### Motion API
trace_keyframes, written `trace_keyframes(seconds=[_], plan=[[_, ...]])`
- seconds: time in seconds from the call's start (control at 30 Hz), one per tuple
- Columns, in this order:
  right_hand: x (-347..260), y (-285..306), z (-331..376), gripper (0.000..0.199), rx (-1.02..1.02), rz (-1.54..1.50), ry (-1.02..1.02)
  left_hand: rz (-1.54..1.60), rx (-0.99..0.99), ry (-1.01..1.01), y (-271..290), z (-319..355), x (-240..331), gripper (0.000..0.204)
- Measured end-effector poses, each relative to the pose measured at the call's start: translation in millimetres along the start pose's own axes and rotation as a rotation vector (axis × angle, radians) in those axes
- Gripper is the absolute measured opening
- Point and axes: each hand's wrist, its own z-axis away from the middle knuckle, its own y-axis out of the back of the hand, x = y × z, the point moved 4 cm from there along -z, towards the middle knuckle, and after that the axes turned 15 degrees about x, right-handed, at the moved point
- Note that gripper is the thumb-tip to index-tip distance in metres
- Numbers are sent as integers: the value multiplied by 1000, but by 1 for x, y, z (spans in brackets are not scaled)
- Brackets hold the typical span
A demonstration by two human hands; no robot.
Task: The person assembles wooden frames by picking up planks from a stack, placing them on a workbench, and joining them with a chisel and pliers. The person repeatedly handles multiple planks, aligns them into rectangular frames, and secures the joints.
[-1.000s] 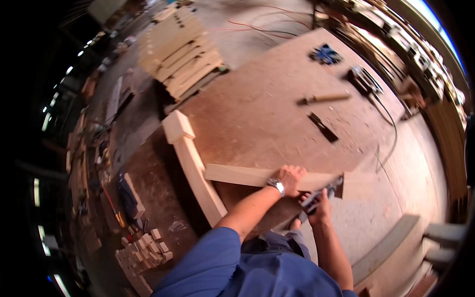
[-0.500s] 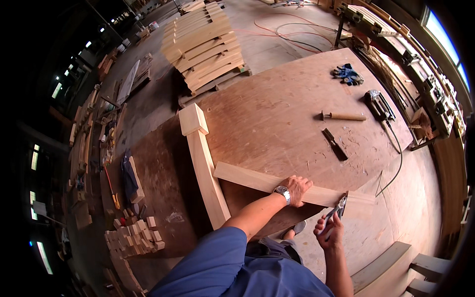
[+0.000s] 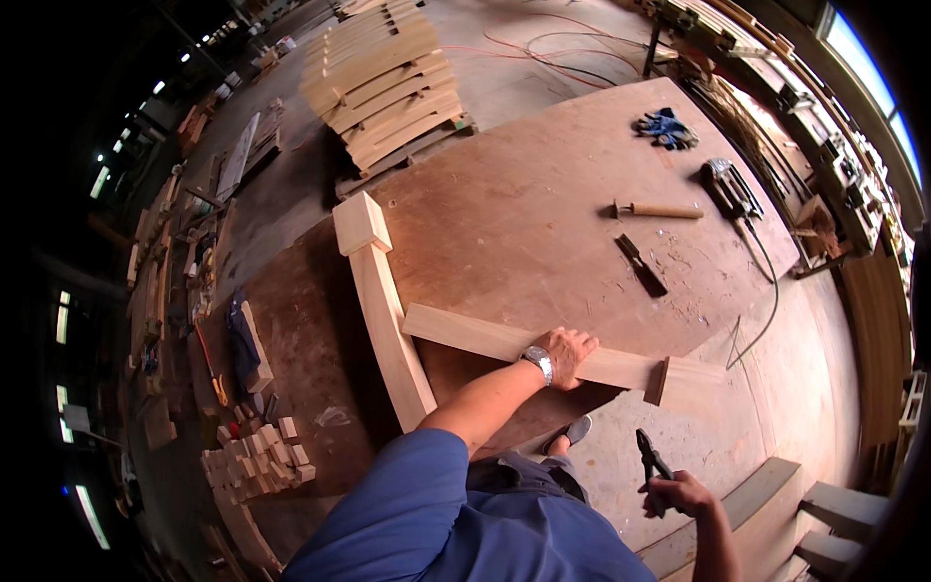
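Observation:
My left hand [image 3: 565, 357], with a watch at its wrist, presses down on a pale wooden board [image 3: 465, 330], fingers over the far edge. The board lies slantwise over the near edge of the work table, its right part reaching out past the edge. Close to that right end a dark brown strip [image 3: 658, 381] crosses it, and a paler end piece [image 3: 694, 383] extends beyond. Off to the right and nearer to me, my right hand [image 3: 682, 493] grips dark-jawed pliers [image 3: 648, 454], held apart from the board. A square wooden post [image 3: 383, 315] with a block head [image 3: 362, 223] stands left of the board.
On the table [image 3: 504, 223] lie a chisel-like dark tool [image 3: 642, 265], a wooden-handled tool [image 3: 659, 210], a corded power tool [image 3: 732, 194] and blue gloves [image 3: 665, 129]. Stacked boards [image 3: 388, 87] rise beyond. Small blocks [image 3: 257, 456] are heaped at left; thick beams [image 3: 747, 514] lie at right.
My right hand has drawn the pliers away from the board's right end, toward me and to the right. The left hand stays on the board. The whole view has shifted slightly.

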Motion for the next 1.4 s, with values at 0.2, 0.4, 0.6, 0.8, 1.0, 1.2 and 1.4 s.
trace_keyframes(seconds=[0.2, 0.4, 0.6, 0.8, 1.0, 1.2, 1.4], plan=[[91, -35, -17, 39, 427, -263, -95, -83, -224, -35, 9, -22, 14, 69], [156, -42, -31, 41, 517, -457, -128, -150, -114, -185, 19, -49, -27, 60], [114, -41, -14, 43, 668, -138, -13, -258, -111, -200, 43, -57, -79, 52], [86, -47, -25, 41, 752, -3, 205, -406, -220, -102, 38, -47, -97, 74], [27, -47, -12, 31, 690, 55, 253, -236, -181, -131, 35, -48, -18, 101], [14, -41, -24, 29, 754, 258, 356, -273, -70, -88, -3, -43, -13, 92], [7, -24, -30, 31, 768, 465, 332, -300, -68, -71, -14, -40, -19, 84]])
